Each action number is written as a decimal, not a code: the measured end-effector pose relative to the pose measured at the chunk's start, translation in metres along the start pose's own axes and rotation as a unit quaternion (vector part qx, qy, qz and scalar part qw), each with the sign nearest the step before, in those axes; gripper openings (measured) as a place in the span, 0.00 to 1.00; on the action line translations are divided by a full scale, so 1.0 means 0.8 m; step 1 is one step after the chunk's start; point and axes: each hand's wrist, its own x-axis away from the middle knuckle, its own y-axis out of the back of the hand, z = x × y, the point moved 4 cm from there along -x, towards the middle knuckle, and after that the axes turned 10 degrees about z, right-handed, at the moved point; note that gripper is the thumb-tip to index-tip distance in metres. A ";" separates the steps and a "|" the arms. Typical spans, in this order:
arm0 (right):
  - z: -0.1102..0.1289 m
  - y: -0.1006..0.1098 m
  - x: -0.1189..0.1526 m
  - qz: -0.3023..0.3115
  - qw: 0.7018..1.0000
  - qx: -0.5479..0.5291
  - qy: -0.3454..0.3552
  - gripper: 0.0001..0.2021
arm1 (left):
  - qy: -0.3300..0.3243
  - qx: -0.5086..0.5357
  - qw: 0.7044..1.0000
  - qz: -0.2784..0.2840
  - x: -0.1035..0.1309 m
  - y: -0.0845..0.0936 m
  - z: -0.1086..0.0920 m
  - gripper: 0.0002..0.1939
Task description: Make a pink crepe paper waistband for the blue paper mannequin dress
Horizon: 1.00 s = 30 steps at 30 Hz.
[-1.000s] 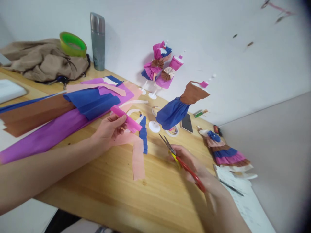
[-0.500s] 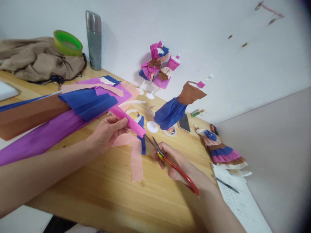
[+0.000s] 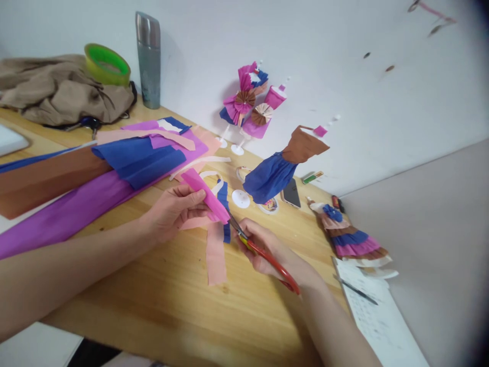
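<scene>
Well, the left hand (image 3: 178, 211) is pinched closed, thumb on top, around a bright pink strip (image 3: 218, 208) held up over the counter (image 3: 153, 295). The right hand (image 3: 267, 244) is curled round the red-handled scissors (image 3: 270, 259), their blades pointing at the strip's lower end. From where I stand, I can't quite make out whether the blades have the strip between them or merely lie against its edge. The strip itself is long, narrow and looks folded lengthwise, slanting down from the left hand toward the scissors. Below and behind it lie a salmon strip (image 3: 216, 255) and a blue strip (image 3: 226, 234), with a white disc (image 3: 240, 199) just beyond the scissor tips.
</scene>
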 end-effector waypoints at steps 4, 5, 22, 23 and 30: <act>0.001 -0.001 -0.001 0.010 0.999 -0.032 0.003 0.23 | 0.000 -0.002 1.000 0.004 0.001 0.000 -0.001 0.13; 0.002 -0.002 -0.001 0.008 0.999 -0.039 0.006 0.23 | 0.002 -0.002 1.000 0.005 0.001 0.000 -0.001 0.13; 0.014 -0.005 0.000 0.030 0.996 -0.068 0.042 0.30 | 0.006 -0.009 1.000 0.004 -0.001 -0.002 -0.001 0.09; 0.015 -0.005 0.000 0.030 0.997 -0.065 0.042 0.31 | 0.009 -0.010 1.000 0.002 -0.001 -0.002 -0.001 0.09; 0.012 -0.008 -0.002 0.014 0.998 -0.053 0.036 0.29 | 0.010 -0.010 1.000 -0.004 -0.001 -0.002 0.000 0.07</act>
